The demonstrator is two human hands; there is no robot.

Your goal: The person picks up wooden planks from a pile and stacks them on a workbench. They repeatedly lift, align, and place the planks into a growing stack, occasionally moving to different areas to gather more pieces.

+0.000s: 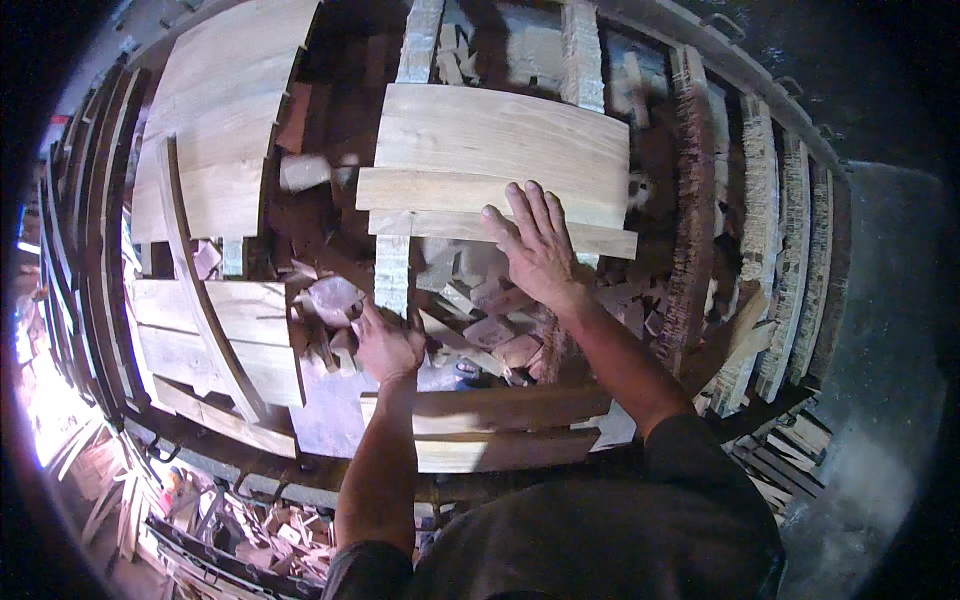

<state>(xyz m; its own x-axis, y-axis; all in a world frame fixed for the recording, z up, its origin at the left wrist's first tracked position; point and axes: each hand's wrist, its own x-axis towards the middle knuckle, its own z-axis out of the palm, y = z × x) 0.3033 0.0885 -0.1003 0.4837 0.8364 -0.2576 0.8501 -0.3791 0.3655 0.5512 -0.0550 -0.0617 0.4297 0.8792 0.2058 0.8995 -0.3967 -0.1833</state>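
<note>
My right hand [538, 245] is spread over the near edge of a group of pale wooden boards, its fingers stretched across them. That group has a wide board [500, 140] at the far side and narrower boards [440, 190] along its near side. Closer to me, my left hand [388, 345] hangs by a rough-edged slat [393, 275], fingers apart, and nothing shows in it. Two more boards [490, 410] lie side by side just in front of my body. Whether the left fingertips touch the slat, I cannot tell.
Rough-edged slats [757, 200] run across the frame, with wood offcuts [490, 330] in the gaps below. At left lie a large board [225, 110], shorter boards [220, 330] and a long thin strip [200, 290]. More scraps [280, 530] are heaped beyond the near rail. Grey floor [890, 330] lies right.
</note>
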